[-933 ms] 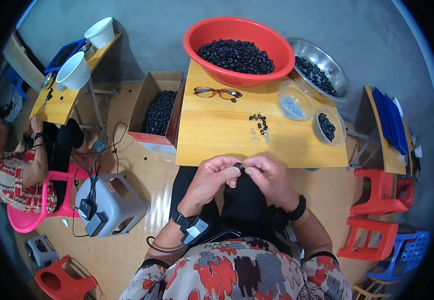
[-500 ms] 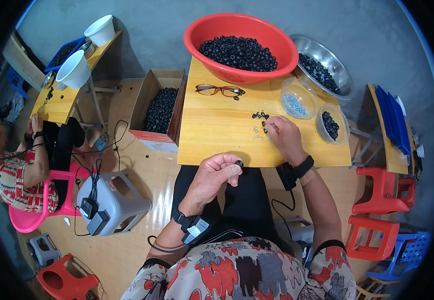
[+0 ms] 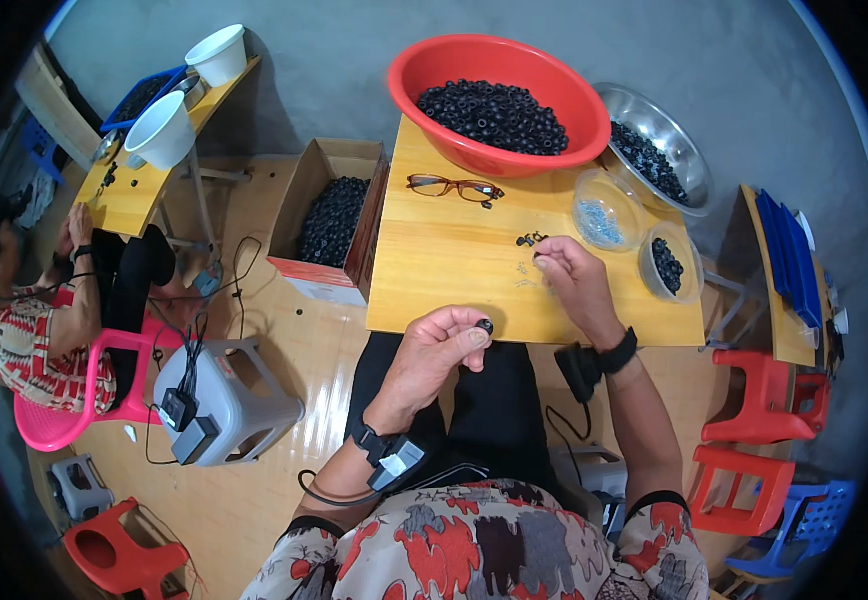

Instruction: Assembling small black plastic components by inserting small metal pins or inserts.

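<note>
In my left hand point(image 3: 424, 362), above the table's near edge, a small round black plastic piece point(image 3: 485, 326) with a hole is pinched between thumb and finger. My right hand point(image 3: 578, 282) is over the table with thumb and finger pressed together; a small dark part seems to be at their tips, mostly hidden. Just beyond those fingertips lies a little group of small black parts point(image 3: 528, 239). Tiny silvery pieces point(image 3: 525, 283) are scattered on the wood beside the right hand.
A red basin point(image 3: 404, 85) of black pieces stands at the back, a steel bowl point(image 3: 692, 165) beside it. Clear tubs hold silvery bits point(image 3: 599, 222) and black pieces point(image 3: 667, 266). Glasses point(image 3: 454, 188) lie on the table point(image 3: 434, 270). A carton point(image 3: 284, 225) stands left; a co-worker point(image 3: 49, 340) sits farther left.
The whole view has shifted slightly. My right fingers have drawn a little away from the small black parts, fewer of which show beside them. My left hand keeps its pinch on the black piece.
</note>
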Demonstrator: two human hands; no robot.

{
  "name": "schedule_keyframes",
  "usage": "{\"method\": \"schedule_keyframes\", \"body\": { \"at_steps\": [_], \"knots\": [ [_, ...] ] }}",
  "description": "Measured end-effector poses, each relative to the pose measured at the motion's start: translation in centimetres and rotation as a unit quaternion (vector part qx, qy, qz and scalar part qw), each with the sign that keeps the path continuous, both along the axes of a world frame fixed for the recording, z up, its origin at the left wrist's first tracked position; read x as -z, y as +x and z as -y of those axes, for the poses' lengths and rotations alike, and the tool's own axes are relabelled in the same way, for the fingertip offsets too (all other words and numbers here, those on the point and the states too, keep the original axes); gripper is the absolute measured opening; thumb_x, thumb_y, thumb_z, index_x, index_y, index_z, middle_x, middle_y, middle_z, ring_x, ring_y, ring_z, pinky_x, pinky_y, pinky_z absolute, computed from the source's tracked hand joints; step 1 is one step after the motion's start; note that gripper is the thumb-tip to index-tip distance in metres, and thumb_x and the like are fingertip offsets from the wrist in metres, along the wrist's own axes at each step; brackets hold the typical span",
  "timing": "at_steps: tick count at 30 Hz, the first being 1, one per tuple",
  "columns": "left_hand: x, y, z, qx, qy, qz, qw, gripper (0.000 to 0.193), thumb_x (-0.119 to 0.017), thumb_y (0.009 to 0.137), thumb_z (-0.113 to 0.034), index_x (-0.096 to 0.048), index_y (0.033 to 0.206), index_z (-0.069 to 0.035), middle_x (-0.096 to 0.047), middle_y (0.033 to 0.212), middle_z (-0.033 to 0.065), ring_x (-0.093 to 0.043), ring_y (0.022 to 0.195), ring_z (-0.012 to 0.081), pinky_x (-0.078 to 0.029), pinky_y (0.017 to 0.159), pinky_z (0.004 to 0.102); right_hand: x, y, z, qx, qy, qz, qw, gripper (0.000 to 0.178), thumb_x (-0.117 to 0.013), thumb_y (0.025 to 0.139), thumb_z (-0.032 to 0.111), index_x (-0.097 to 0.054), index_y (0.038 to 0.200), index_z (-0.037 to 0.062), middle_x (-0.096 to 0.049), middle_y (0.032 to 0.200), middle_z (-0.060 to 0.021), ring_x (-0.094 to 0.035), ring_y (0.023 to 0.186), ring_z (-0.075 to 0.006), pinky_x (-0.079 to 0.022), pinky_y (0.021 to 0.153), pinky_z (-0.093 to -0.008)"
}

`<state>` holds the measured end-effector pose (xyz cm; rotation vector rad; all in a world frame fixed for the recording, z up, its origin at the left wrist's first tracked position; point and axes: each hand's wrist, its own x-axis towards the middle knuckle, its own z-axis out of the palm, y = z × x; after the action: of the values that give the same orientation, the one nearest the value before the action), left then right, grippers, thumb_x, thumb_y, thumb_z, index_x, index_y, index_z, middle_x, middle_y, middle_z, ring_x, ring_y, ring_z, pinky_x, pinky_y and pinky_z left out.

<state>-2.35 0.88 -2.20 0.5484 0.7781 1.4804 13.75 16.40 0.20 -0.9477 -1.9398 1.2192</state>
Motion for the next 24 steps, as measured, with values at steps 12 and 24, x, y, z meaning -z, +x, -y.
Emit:
{"method": "schedule_keyframes", "body": {
  "at_steps": [12,24],
  "knots": [
    [-1.4,0.5,0.5,-0.002,0.037,-0.020,0.999,0.015,-0.061,0.086,-0.007,-0.060,0.099,-0.001,-0.062,0.081,0.0048,-0.059,0.063,0.0089,-0.050,0.060,0.0207,-1.9,0.8,5.3,-0.117,-0.212,-0.179,0.953,0.016,-0.058,0.087,0.005,-0.060,0.101,0.0009,-0.061,0.090,-0.0067,-0.053,0.067,-0.0086,-0.044,0.061,-0.0208],
    [-2.3,0.6,1.0,-0.001,0.054,-0.030,0.998,0.016,-0.061,0.086,-0.007,-0.060,0.101,0.000,-0.062,0.082,0.0041,-0.056,0.064,0.0078,-0.047,0.061,0.0193,-3.3,0.3,6.9,-0.117,-0.174,-0.196,0.958,0.018,-0.061,0.084,0.003,-0.060,0.102,-0.0008,-0.060,0.080,-0.0002,-0.052,0.066,-0.0044,-0.043,0.061,-0.0176]
  ]
}}
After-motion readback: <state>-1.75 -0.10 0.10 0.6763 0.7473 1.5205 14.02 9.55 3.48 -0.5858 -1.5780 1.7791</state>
